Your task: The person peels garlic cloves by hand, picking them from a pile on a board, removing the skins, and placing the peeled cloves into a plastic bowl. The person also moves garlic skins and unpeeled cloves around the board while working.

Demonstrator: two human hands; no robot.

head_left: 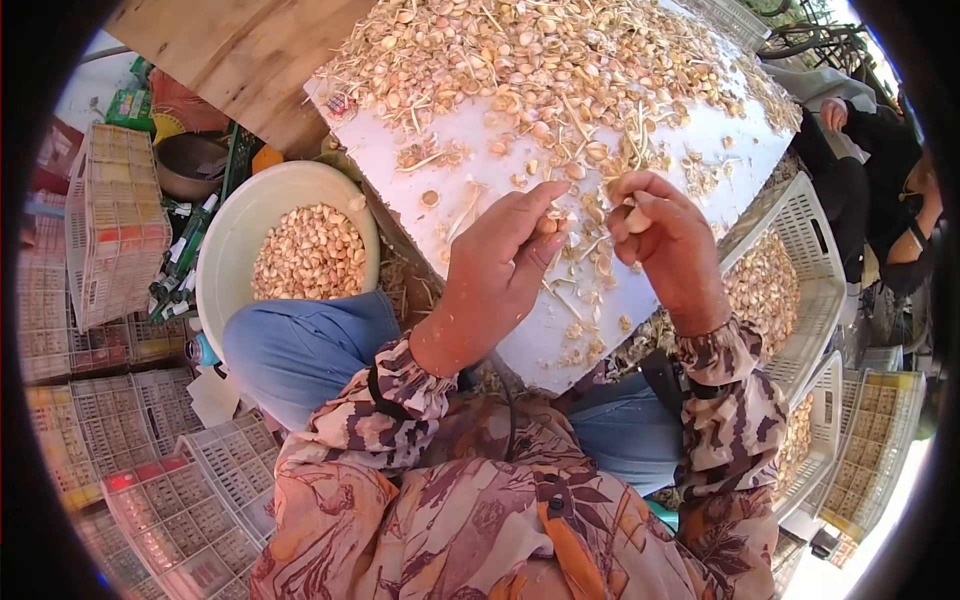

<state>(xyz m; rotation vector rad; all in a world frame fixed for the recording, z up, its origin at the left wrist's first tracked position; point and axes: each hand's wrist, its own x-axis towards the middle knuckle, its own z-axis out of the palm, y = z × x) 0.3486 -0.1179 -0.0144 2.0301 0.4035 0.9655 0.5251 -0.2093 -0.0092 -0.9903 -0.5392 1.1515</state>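
Observation:
Above the near part of a white board, my left hand is closed with garlic cloves pinched between thumb and fingers. To its right, my right hand is raised, its curled fingers holding a pale garlic clove. The two hands are apart. Beyond them a large heap of garlic cloves, stems and skins covers the far part of the board. Loose skins and bits lie beneath and between the hands.
A pale basin holding cloves stands at the left. White crates with cloves are at the right. More plastic crates are stacked at the left. Another person sits at the far right. A wooden board lies at the upper left.

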